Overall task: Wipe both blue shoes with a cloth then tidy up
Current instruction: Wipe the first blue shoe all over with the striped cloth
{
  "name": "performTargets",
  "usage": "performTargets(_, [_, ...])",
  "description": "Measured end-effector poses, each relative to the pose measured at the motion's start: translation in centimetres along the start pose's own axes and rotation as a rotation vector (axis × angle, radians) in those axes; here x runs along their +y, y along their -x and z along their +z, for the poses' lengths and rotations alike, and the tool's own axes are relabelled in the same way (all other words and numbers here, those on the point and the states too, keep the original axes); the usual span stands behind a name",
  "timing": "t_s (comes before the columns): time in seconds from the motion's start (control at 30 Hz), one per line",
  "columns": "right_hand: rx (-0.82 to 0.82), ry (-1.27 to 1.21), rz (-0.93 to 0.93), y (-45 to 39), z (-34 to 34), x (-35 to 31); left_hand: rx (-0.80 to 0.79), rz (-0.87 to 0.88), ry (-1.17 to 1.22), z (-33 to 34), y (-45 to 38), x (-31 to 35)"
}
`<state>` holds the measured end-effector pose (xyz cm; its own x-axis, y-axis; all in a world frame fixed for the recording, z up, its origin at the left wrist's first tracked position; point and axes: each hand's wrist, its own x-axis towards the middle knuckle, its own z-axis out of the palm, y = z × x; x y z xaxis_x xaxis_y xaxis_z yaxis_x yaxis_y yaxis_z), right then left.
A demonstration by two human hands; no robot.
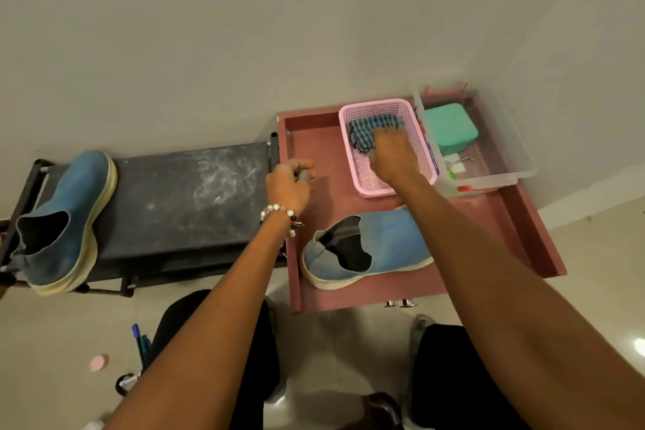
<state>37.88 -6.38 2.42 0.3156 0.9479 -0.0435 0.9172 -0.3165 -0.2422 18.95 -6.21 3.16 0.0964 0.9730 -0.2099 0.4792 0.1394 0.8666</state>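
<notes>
Inside the pink basket (pixel 417 136), at the far end of the red tray (pixel 537 237), the right hand (pixel 391 154) is lying on the checked cloth (pixel 370 129), its fingers spread over the fabric; whether they are already pinching it I cannot tell, since the back of the hand is hiding the fingertips. The left hand (pixel 289 181) is hanging loosely curled over the tray's left side, holding nothing, with a beaded bracelet (pixel 279 211) at its wrist.

One blue shoe (pixel 366 248) is lying in the tray, nearer the person than the basket and directly beneath the right forearm, its long axis running left to right with the heel towards the left. The other blue shoe (pixel 66 220) is sitting at the left end of the dark bench (pixel 188 199), well apart from both hands, toe pointing away.

The cloth is lying just beyond the tray shoe, so the right hand looks best placed to draw it back onto that shoe, while the left hand, being nearer the heel, could steady it. I judge the wiping not yet begun or between shoes.
</notes>
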Motion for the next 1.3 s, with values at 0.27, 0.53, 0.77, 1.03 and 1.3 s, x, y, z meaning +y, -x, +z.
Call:
performTargets(0.27, [0.129,0.118,0.066,-2.7,3.5,1.2,-0.036,-0.010,0.025,1.9,-1.7,0.4])
performTargets(0.53, [0.455,-0.925,0.245,5.8,-4.8,0.4,-0.005,0.036,0.149,0.8,3.1,4.1])
performTargets(0.77, [0.431,-1.353,0.114,17.7,-10.5,-0.7,-0.285,0.280,0.134,-2.0,12.3,7.4])
performTargets(1.03, [0.100,-1.749,0.530,27.2,-10.6,-0.9,0.062,0.182,0.009,-2.8,21.8,4.1])
performTargets(1.3, [-0.131,-1.873,0.510,31.9,-8.4,-1.2,-0.367,0.468,-0.090,-1.6,27.4,0.9])
